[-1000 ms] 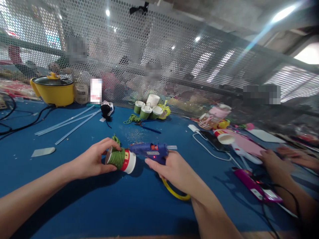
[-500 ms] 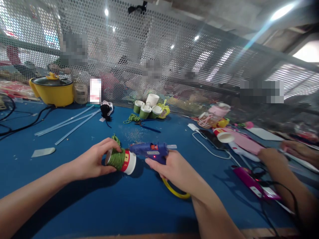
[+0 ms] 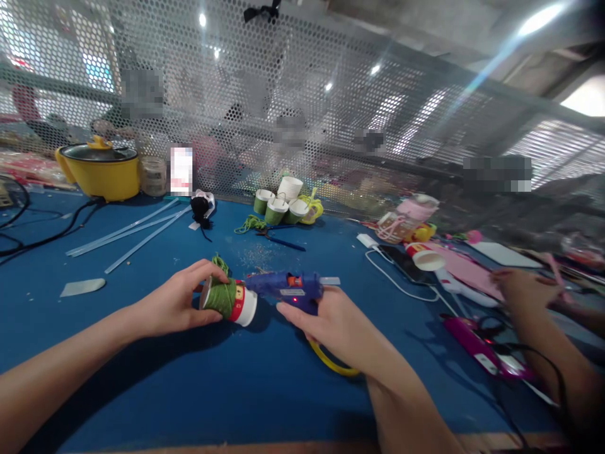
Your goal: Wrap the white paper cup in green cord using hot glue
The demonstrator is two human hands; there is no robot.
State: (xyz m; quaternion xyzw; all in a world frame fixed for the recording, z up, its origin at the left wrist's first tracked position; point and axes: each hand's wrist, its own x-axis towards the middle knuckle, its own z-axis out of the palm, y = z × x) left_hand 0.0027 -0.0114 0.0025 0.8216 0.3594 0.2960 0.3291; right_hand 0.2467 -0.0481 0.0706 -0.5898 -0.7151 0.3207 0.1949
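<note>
My left hand [image 3: 191,296] grips a paper cup [image 3: 244,307] that lies on its side, its white rim toward the right. Green yarn [image 3: 220,299] is wound around much of the cup, and a red printed band shows beside it. My right hand [image 3: 326,321] is closed around the handle of a blue glue gun [image 3: 288,287] with a small red light lit. The gun's nozzle points left at the cup's upper side, close to the red band; whether it touches cannot be made out. A clear glue stick [image 3: 329,281] juts from its back.
Several yarn-wrapped cups [image 3: 276,210] stand at the back, with pliers [image 3: 283,241] in front. Glue sticks [image 3: 135,227] lie at left near a yellow electric pot [image 3: 101,173]. At right are a phone [image 3: 404,265], a purple power strip [image 3: 477,347] and another person's hands [image 3: 524,287].
The glue gun has shifted very slightly right, and the cup has turned a little in my left hand. At right, the other person's hands have moved.
</note>
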